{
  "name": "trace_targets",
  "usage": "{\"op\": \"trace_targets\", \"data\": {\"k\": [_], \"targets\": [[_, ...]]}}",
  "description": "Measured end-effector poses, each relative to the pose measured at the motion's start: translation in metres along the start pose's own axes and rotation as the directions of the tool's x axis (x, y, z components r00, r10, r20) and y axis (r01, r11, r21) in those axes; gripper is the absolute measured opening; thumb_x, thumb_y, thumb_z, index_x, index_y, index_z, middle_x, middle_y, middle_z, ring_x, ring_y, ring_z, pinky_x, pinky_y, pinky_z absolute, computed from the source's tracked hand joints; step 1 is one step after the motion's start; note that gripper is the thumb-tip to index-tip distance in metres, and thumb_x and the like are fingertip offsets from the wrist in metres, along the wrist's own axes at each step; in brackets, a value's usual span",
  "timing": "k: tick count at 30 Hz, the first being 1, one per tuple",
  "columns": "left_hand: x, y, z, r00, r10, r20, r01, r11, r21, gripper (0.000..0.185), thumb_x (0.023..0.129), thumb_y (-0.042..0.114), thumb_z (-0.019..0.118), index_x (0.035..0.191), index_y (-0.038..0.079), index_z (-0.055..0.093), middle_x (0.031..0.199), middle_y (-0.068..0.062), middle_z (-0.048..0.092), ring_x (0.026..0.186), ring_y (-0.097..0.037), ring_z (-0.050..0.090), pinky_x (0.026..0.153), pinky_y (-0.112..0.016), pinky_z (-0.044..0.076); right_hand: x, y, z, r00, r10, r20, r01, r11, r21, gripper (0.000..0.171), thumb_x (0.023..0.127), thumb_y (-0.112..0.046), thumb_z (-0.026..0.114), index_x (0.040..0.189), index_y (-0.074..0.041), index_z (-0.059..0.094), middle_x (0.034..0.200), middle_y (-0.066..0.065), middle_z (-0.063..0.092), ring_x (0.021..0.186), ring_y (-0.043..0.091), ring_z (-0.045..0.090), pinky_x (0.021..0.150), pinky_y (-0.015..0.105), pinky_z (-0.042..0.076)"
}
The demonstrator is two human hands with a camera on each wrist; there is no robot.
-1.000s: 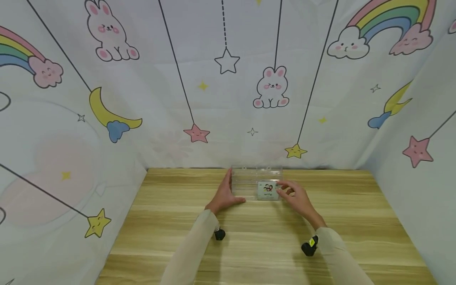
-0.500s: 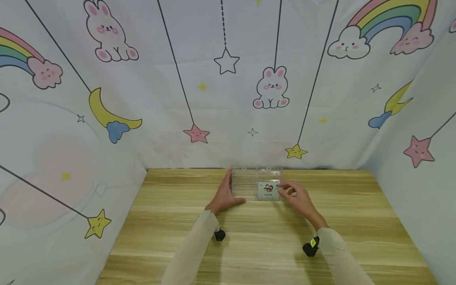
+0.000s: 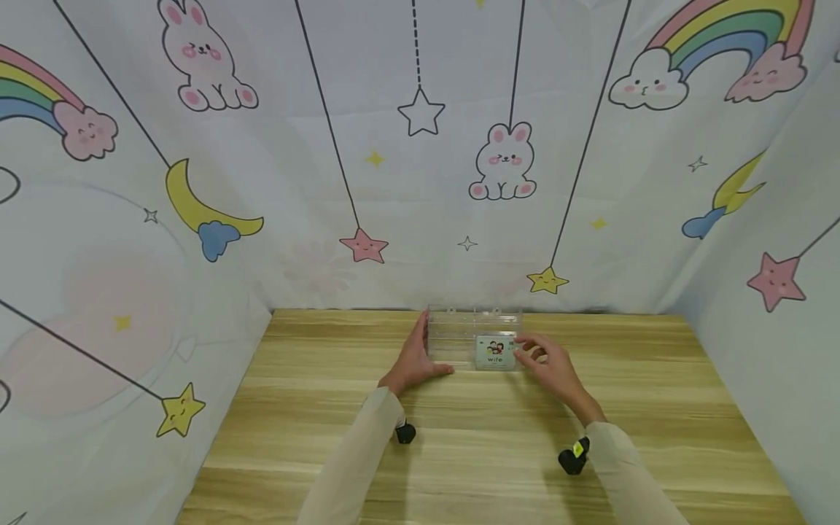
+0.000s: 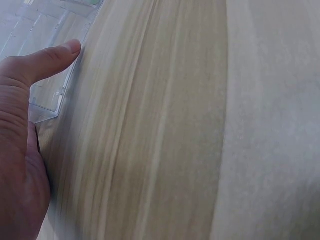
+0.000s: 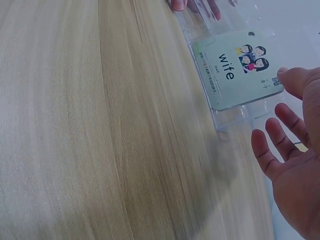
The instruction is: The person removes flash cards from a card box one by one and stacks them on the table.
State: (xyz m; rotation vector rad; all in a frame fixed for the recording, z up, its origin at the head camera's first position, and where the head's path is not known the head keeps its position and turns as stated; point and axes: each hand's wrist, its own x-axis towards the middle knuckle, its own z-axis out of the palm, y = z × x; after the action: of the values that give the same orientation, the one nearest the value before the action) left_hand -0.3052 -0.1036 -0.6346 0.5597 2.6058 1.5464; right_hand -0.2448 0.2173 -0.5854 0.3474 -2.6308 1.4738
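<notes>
A clear plastic card holder (image 3: 451,337) with several compartments stands at the far side of the table. My left hand (image 3: 415,357) grips its left side, thumb along the front edge; in the left wrist view the thumb (image 4: 55,59) lies across the holder's clear edge. A pale green flash card (image 3: 495,353), printed with "wife" and a family drawing, sits in the lower right compartment. My right hand (image 3: 546,366) pinches the card's right edge. The right wrist view shows the thumb (image 5: 295,80) on the card's corner, the other fingers loosely bent and the index finger hidden.
The wood-grain table (image 3: 472,445) extends on both sides and in front of the holder. A white cloth (image 3: 420,189) printed with rabbits, stars and rainbows hangs close behind the holder and along both sides. A small black camera (image 3: 574,458) hangs at the right wrist.
Both hands keep their places at the holder and the card. The head view shifts very slightly; nothing else visibly moves.
</notes>
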Motion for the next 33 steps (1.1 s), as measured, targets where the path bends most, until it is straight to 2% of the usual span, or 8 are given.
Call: {"op": "trace_targets", "data": {"k": [10,15,17,20,25,33], "targets": [[-0.0006,0.0034,0.0001,1.000,-0.014,0.003,0.014,1.000,0.003,0.140,0.068,0.023,0.101,0.167,0.011,0.004,0.170,-0.015,0.021,0.153,-0.027,0.029,0.122,-0.037,0.030,0.0004,-0.0028,0.0001,1.000,0.011,0.013,-0.011,0.999,0.033,0.028,0.098,-0.018,0.075,0.124,-0.009,0.071,0.114,0.011,0.067,0.093,0.023,0.064,0.077,0.030,0.058],[-0.0006,0.0043,0.0002,1.000,-0.030,0.006,0.030,1.000,0.006,0.140,0.068,0.025,0.101,0.167,0.012,0.003,0.171,-0.012,0.019,0.154,-0.024,0.027,0.122,-0.032,0.029,0.0001,-0.0027,0.0016,1.000,-0.017,-0.007,0.017,0.998,0.066,0.026,0.095,-0.014,0.078,0.118,-0.005,0.071,0.112,0.014,0.068,0.089,0.024,0.065,0.074,0.025,0.057],[-0.0003,0.0040,0.0003,0.999,-0.035,0.008,0.035,0.999,0.005,0.141,0.068,0.026,0.101,0.168,0.012,0.003,0.171,-0.011,0.018,0.154,-0.023,0.026,0.122,-0.031,0.028,-0.0008,-0.0086,0.0014,0.999,-0.031,-0.012,0.032,0.996,0.078,0.025,0.094,-0.008,0.078,0.116,0.000,0.070,0.112,0.019,0.068,0.088,0.029,0.065,0.072,0.026,0.058],[-0.0002,0.0037,0.0002,0.999,-0.033,0.007,0.033,0.999,0.007,0.140,0.068,0.026,0.101,0.167,0.011,0.003,0.171,-0.012,0.017,0.154,-0.024,0.026,0.122,-0.032,0.028,-0.0002,-0.0092,0.0030,0.999,-0.040,-0.019,0.042,0.994,0.097,0.020,0.094,-0.006,0.078,0.111,0.001,0.069,0.110,0.019,0.068,0.088,0.031,0.065,0.071,0.026,0.058],[-0.0005,0.0030,-0.0003,1.000,-0.030,0.006,0.030,0.999,0.014,0.140,0.068,0.026,0.101,0.167,0.011,0.004,0.171,-0.013,0.017,0.155,-0.026,0.026,0.123,-0.035,0.028,0.0016,-0.0037,0.0072,0.999,-0.040,0.004,0.039,0.997,0.073,0.010,0.093,-0.009,0.079,0.100,-0.007,0.072,0.107,0.011,0.071,0.087,0.022,0.066,0.074,0.025,0.058],[-0.0004,0.0024,-0.0009,0.999,-0.027,0.019,0.027,0.999,0.029,0.139,0.069,0.028,0.100,0.168,0.015,0.003,0.172,-0.012,0.016,0.155,-0.025,0.024,0.123,-0.034,0.028,0.0025,-0.0061,0.0097,0.999,-0.015,0.033,0.013,0.999,0.050,0.015,0.095,-0.011,0.077,0.109,-0.006,0.077,0.111,0.012,0.073,0.090,0.024,0.066,0.071,0.025,0.057]]}}
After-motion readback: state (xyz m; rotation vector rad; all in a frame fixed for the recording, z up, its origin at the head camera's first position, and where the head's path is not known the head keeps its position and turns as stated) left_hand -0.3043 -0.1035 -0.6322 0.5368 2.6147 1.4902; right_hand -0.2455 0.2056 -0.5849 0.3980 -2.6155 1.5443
